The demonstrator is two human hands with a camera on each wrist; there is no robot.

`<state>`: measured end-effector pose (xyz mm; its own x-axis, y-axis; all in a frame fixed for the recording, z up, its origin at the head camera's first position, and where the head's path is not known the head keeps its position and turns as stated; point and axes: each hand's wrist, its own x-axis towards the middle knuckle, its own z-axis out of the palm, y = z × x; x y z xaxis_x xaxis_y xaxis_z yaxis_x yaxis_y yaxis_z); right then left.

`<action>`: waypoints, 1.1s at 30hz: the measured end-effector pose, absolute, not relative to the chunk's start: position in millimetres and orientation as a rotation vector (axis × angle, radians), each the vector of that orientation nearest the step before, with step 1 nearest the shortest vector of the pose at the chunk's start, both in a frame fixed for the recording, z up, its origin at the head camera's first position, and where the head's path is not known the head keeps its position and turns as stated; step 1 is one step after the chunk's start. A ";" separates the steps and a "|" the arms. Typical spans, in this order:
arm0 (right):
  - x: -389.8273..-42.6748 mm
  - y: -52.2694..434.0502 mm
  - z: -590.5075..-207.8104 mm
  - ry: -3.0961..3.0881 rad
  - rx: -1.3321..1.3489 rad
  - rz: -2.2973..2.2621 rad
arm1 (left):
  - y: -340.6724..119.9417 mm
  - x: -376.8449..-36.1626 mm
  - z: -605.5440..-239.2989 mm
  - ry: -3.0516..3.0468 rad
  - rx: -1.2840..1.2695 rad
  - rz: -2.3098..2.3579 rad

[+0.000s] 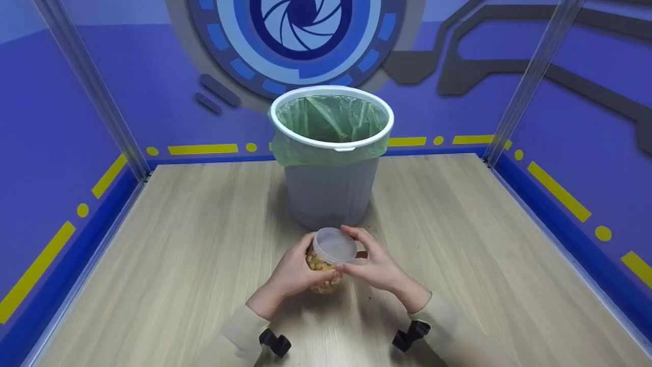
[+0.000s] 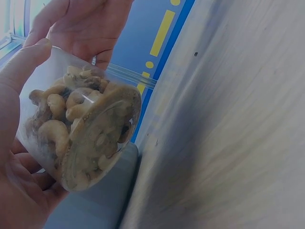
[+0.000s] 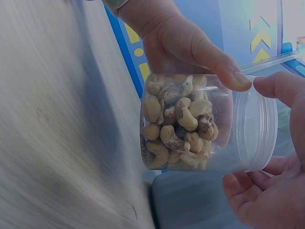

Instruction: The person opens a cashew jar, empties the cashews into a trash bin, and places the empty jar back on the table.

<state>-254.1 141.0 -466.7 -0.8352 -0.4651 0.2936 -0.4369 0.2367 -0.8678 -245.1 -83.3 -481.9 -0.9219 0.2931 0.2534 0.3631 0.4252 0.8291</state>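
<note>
A clear plastic jar of cashews is held above the table in front of the bin, its translucent lid on the mouth. In the left wrist view, the jar's round base tips toward the camera, with cashews visible through the wall. My left hand grips the jar's body from the left, thumb across the near side. From the right, my right hand holds the lid's rim between thumb and fingers. The far-side fingers are partly hidden in the head view.
A grey bin with a green liner bag and white rim stands just beyond the hands on the wooden table. Blue printed panels enclose the back and sides. Small dark specks dot the tabletop.
</note>
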 end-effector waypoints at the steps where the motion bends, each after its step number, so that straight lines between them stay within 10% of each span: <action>1: -254.2 141.1 -466.8 2.458 -0.903 -1.701 | -83.4 -245.1 -481.8 -2.593 -0.598 -1.541; 33: -253.1 138.0 -464.3 2.445 -0.740 -1.705 | -83.7 -245.0 -481.7 -2.586 -0.593 -1.535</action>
<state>-253.1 138.0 -464.3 -0.8816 -0.4218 0.2116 -0.3444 0.2684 -0.8996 -245.0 -83.7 -481.7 -0.9224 0.2876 0.2578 0.3640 0.4242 0.8292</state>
